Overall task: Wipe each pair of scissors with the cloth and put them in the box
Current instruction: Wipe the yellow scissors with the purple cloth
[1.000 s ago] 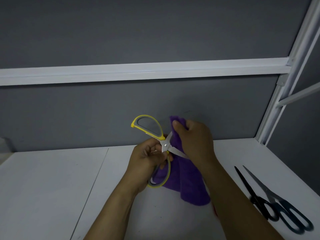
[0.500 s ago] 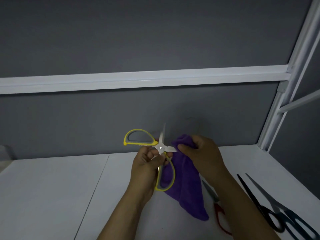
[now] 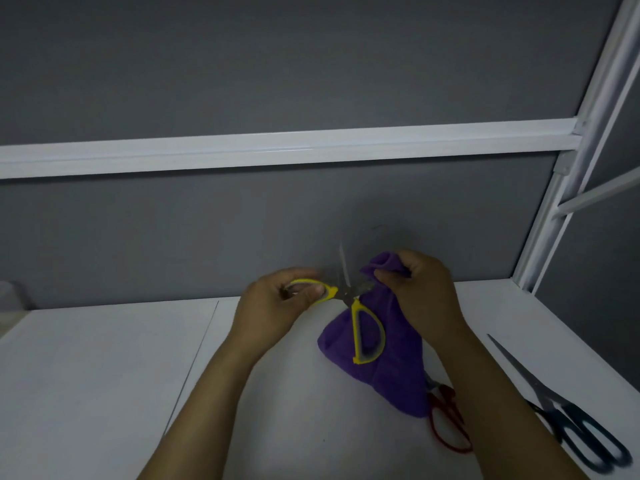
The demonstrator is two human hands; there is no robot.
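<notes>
Head view: both forearms reach forward above the white table point(image 3: 86, 375), hands raised near its far edge. The left hand point(image 3: 277, 299) curls its fingers through one loop of the yellow scissors point(image 3: 355, 320), which are spread wide, one blade pointing up and the free loop hanging down. The right hand point(image 3: 426, 289) pinches the purple cloth point(image 3: 381, 372) bunched around the other blade. Red scissors point(image 3: 446, 400) lie partly hidden beneath the right forearm. Black scissors point(image 3: 568, 420) lie along the right edge.
</notes>
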